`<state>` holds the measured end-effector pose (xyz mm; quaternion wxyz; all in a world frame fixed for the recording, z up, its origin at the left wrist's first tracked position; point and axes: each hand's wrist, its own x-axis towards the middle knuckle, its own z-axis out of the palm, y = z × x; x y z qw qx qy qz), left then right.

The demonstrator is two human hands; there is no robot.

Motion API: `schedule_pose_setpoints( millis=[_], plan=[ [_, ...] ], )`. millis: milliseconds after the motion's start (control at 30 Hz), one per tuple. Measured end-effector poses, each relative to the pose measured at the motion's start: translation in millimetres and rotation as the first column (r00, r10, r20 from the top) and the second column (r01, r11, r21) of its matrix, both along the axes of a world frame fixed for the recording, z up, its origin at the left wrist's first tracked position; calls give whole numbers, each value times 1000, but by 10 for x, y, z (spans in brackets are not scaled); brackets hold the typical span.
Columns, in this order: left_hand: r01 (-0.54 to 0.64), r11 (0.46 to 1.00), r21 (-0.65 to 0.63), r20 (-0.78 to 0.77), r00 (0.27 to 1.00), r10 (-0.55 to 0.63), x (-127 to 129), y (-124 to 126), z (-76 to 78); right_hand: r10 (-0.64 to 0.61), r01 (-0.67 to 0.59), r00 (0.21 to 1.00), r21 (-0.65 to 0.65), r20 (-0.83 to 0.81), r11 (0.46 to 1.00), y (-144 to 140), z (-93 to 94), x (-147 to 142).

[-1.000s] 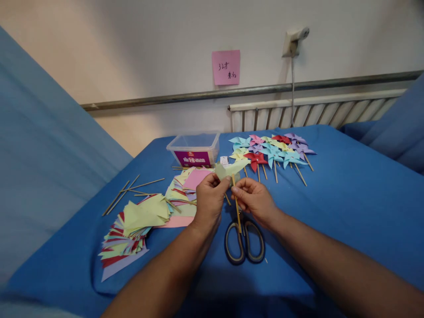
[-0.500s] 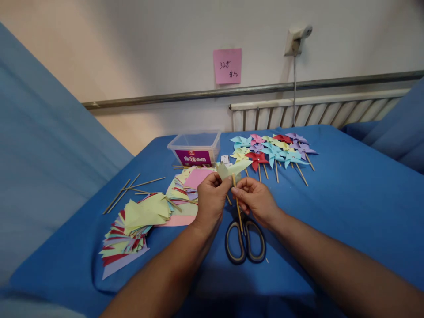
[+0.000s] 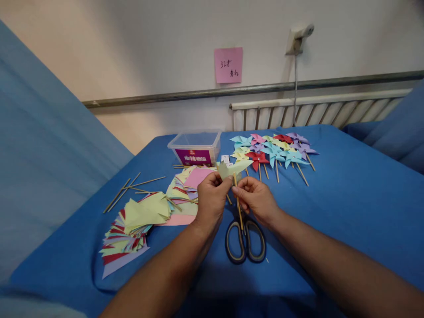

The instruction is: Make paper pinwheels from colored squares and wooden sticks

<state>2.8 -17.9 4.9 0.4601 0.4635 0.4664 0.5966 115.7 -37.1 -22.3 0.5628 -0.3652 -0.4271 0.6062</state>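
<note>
My left hand (image 3: 213,190) is closed on a pale green paper pinwheel (image 3: 240,167), whose folded blades stick up above the fingers. A thin wooden stick (image 3: 239,210) slants down from the pinwheel, its top end against the paper. My right hand (image 3: 255,197) pinches that stick near its upper part, fingertips beside the left thumb. Just beneath the stick lies a pair of scissors (image 3: 245,243), dark handles toward me, blades mostly hidden by the hands. How the stick joins the paper is hidden by my fingers.
Finished pinwheels (image 3: 274,152) in several colours lie at the back right. A clear plastic box (image 3: 195,148) with a purple label stands at the back. Left are fanned paper sheets (image 3: 132,229), another paper pile (image 3: 185,187) and loose sticks (image 3: 124,192) on the blue cloth (image 3: 347,198).
Both hands keep the same hold on the pinwheel and stick. The view has shifted very slightly; nothing else has visibly moved.
</note>
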Motion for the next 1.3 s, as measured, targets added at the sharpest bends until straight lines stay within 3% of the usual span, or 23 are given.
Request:
schedule_pose_setpoints(
  millis=[467, 800, 1300],
  plan=[
    [-27, 999, 41, -113, 993, 31, -16, -13, 21, -19, 18, 1000, 18, 23, 1000, 10, -6, 5],
    [-34, 998, 61, -124, 991, 41, -23, -16, 18, -118, 109, 990, 109, 82, 988, -75, 63, -11],
    [-19, 998, 65, -100, 995, 26, 4, -41, 24, -163, 160, 985, 48, 49, 986, -52, 74, 35]
  ],
)
